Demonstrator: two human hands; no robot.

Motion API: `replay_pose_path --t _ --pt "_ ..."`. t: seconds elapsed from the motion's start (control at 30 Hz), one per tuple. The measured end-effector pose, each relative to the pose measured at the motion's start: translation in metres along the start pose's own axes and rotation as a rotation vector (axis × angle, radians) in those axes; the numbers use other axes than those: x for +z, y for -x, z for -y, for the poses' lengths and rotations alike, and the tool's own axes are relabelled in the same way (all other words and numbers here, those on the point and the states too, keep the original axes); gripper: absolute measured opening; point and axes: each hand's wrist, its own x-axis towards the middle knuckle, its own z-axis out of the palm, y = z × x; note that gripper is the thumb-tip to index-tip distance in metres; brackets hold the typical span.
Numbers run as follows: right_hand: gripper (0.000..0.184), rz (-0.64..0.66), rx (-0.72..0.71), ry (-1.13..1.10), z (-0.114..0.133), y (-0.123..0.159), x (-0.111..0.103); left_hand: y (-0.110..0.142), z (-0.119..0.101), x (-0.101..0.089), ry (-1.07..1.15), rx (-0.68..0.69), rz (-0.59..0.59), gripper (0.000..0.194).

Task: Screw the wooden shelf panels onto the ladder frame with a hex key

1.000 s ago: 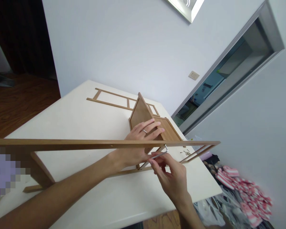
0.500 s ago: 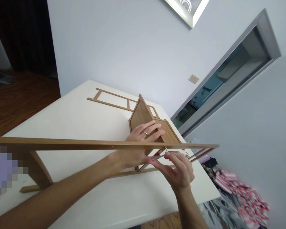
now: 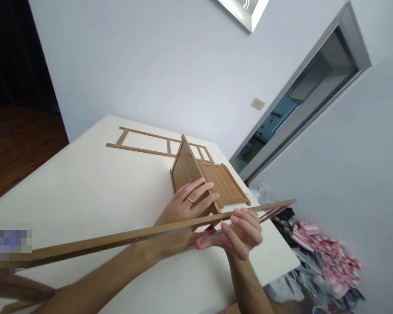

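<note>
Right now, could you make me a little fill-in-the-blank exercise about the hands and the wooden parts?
The left hand wears a ____.
The right hand holds a thin tool made of ____.
The ladder-like frame lies flat on the ____.
The striped cloth is pink and ____.

Missing words, in order: ring; metal; table; white.

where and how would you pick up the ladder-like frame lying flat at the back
Probably by the near long rail of the ladder-like frame, left of the upright panel, coming from the near side: the rail is slim, the wide opening behind it leaves room for fingertips, and the panel partly blocks the frame farther right.
</note>
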Motion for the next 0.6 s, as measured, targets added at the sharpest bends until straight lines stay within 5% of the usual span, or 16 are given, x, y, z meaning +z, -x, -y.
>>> replay_pose_path --t 0.13,0.6 --pt "0.032 0.092 0.083 -0.126 0.004 0.007 -0.007 -0.001 -0.004 0.001 0.023 -0.005 -0.002 0.055" --pt "0.036 0.08 0.197 -0.104 0.018 0.013 -0.01 -0.001 -0.01 0.0 0.157 -0.088 -0.059 0.045"
